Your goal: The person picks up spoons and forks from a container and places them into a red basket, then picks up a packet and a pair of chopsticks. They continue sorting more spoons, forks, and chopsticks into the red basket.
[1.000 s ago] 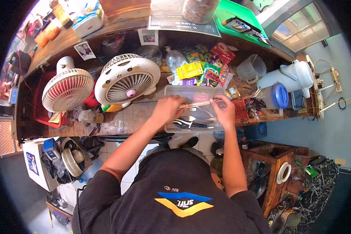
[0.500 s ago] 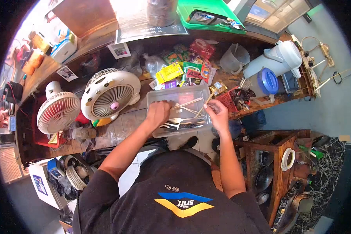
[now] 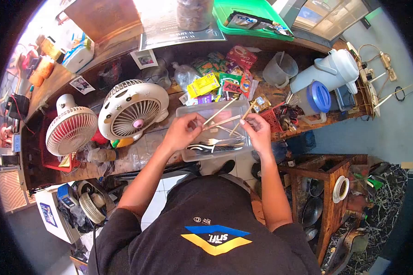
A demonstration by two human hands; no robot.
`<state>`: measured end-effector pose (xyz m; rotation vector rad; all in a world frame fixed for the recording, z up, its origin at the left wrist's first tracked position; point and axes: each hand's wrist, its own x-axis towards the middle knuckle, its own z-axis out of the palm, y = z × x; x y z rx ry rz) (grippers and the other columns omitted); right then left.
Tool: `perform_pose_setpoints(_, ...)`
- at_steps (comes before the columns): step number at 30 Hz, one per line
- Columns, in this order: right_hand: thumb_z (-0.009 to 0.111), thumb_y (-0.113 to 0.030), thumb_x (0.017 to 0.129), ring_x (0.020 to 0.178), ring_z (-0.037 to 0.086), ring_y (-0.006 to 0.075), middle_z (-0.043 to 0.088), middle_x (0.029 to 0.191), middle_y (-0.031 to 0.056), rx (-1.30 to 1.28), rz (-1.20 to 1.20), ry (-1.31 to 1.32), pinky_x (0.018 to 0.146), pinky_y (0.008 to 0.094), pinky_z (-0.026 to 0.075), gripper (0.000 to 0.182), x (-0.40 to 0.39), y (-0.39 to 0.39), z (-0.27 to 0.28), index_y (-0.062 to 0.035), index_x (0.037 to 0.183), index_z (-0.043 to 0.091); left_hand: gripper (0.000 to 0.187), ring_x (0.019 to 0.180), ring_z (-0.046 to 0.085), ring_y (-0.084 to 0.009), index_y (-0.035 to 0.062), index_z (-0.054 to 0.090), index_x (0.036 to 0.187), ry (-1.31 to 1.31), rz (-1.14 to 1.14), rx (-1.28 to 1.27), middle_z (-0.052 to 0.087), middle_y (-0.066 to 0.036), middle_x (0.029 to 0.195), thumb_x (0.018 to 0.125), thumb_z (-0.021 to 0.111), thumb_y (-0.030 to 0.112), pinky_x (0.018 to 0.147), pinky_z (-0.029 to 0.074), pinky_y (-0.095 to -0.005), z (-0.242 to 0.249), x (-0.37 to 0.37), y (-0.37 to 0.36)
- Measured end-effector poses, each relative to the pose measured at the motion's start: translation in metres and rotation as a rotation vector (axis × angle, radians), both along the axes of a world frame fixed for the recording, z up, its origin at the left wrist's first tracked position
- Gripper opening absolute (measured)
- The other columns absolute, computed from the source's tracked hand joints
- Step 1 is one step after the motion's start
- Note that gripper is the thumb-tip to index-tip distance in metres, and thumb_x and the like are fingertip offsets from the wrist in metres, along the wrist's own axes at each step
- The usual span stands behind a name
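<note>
A clear plastic container (image 3: 192, 153) rests at the bench's front edge, holding forks (image 3: 212, 141), dark-handled cutlery and wooden chopsticks. Over its left side, my left hand (image 3: 185, 131) is closed on a light wooden chopstick (image 3: 221, 111) that points up and to the right. My right hand (image 3: 258, 131), at the container's right side, pinches another wooden stick (image 3: 249, 109) between thumb and fingers. More sticks lie crossed between the two hands. Colourful sachets (image 3: 203, 85) are piled just behind the container.
Two fans (image 3: 134, 110) stand to the left. On the right are a red basket of cutlery (image 3: 271, 120), a blue-lidded jug (image 3: 319, 96), a grey pitcher (image 3: 280, 69) and a pale thermos (image 3: 328, 71). A green tray (image 3: 257, 33) sits on the upper shelf.
My left hand has turned and raised a chopstick, which now angles upward above the container. My right hand still pinches its stick. The whole view has shifted slightly.
</note>
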<state>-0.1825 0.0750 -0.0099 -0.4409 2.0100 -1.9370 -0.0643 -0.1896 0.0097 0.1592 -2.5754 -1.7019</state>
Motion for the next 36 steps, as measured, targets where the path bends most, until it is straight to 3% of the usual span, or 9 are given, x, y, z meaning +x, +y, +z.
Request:
perform_pose_setpoints(3,0.078,-0.012,0.095,0.088,0.068,0.0098,0.073,0.099,0.0021,0.010,0.025,0.012,0.076,0.0269,0.054,0.019,0.003,-0.004,0.003,-0.0014,0.109,0.071,0.018,0.080,0.069,-0.0173,0.0054,0.073,0.106,0.250,0.078,-0.036,0.074,-0.008,0.092,0.089,0.074,0.012,0.076,0.055,-0.0328,-0.001,-0.002,0.004)
perform_pose_setpoints(7,0.078,-0.011,0.094,0.088,0.068,0.0101,0.074,0.100,0.0023,-0.011,0.016,0.000,0.077,0.0275,0.053,0.019,0.009,-0.004,0.004,-0.0014,0.109,0.071,0.022,0.090,0.068,-0.0130,0.0039,0.071,0.112,0.234,0.111,0.033,0.074,-0.005,0.095,0.090,0.076,0.008,0.086,0.054,-0.0312,0.015,-0.001,0.010)
perform_pose_setpoints(12,0.078,-0.011,0.094,0.088,0.068,0.0100,0.074,0.100,0.0023,-0.010,0.004,0.020,0.076,0.0270,0.053,0.019,0.016,0.003,0.013,-0.0012,0.109,0.070,0.051,0.095,0.067,-0.0138,0.0035,0.054,0.137,0.275,0.145,0.171,0.071,-0.004,0.097,0.091,0.076,0.003,0.092,0.051,-0.0323,0.015,-0.006,0.017)
perform_pose_setpoints(16,0.078,-0.012,0.094,0.087,0.068,0.0094,0.074,0.099,0.0020,0.008,0.022,0.029,0.076,0.0265,0.052,0.019,0.015,0.014,0.019,-0.0015,0.108,0.070,0.064,0.097,0.065,-0.0150,0.0039,0.043,0.145,0.343,0.172,0.319,0.069,-0.006,0.099,0.090,0.076,-0.002,0.094,0.051,-0.0336,0.017,-0.014,0.030)
perform_pose_setpoints(21,0.079,-0.011,0.094,0.088,0.068,0.0089,0.074,0.098,0.0017,0.015,0.023,-0.013,0.077,0.0263,0.053,0.019,0.009,0.031,0.030,-0.0018,0.108,0.070,0.055,0.098,0.066,-0.0143,0.0025,0.050,0.138,0.427,0.150,0.549,0.070,-0.007,0.104,0.090,0.076,-0.003,0.092,0.053,-0.0334,0.020,-0.033,0.050)
perform_pose_setpoints(24,0.078,-0.009,0.094,0.091,0.068,0.0093,0.073,0.100,0.0023,-0.055,0.033,0.040,0.079,0.0264,0.054,0.018,0.000,0.046,0.038,-0.0013,0.108,0.070,0.027,0.100,0.067,-0.0131,0.0006,0.066,0.115,0.424,0.146,0.497,0.070,-0.005,0.108,0.091,0.076,-0.003,0.092,0.054,-0.0306,0.029,-0.046,0.065)
perform_pose_setpoints(29,0.072,0.001,0.095,0.101,0.068,0.0140,0.072,0.109,0.0065,-0.204,-0.151,0.171,0.091,0.0290,0.054,0.015,-0.020,0.092,0.086,0.0005,0.110,0.068,0.024,0.101,0.067,-0.0155,0.0013,0.061,0.110,0.495,0.098,0.457,0.069,-0.008,0.108,0.092,0.072,-0.009,0.093,0.054,-0.0312,0.069,-0.078,0.109)
perform_pose_setpoints(31,0.069,0.002,0.096,0.101,0.068,0.0154,0.071,0.113,0.0090,-0.185,-0.282,0.425,0.091,0.0302,0.055,0.014,-0.038,0.116,0.094,0.0013,0.110,0.068,0.022,0.103,0.067,-0.0134,0.0020,0.065,0.108,0.578,0.084,0.516,0.071,-0.006,0.108,0.091,0.076,-0.004,0.093,0.053,-0.0311,0.076,-0.097,0.129)
perform_pose_setpoints(36,0.070,0.001,0.096,0.100,0.069,0.0152,0.072,0.111,0.0102,-0.098,-0.377,0.482,0.088,0.0294,0.055,0.012,-0.076,0.166,0.085,0.0018,0.108,0.067,0.020,0.099,0.068,-0.0135,0.0024,0.065,0.106,0.581,0.088,0.389,0.071,-0.006,0.105,0.090,0.077,-0.002,0.089,0.054,-0.0303,0.072,-0.142,0.179)
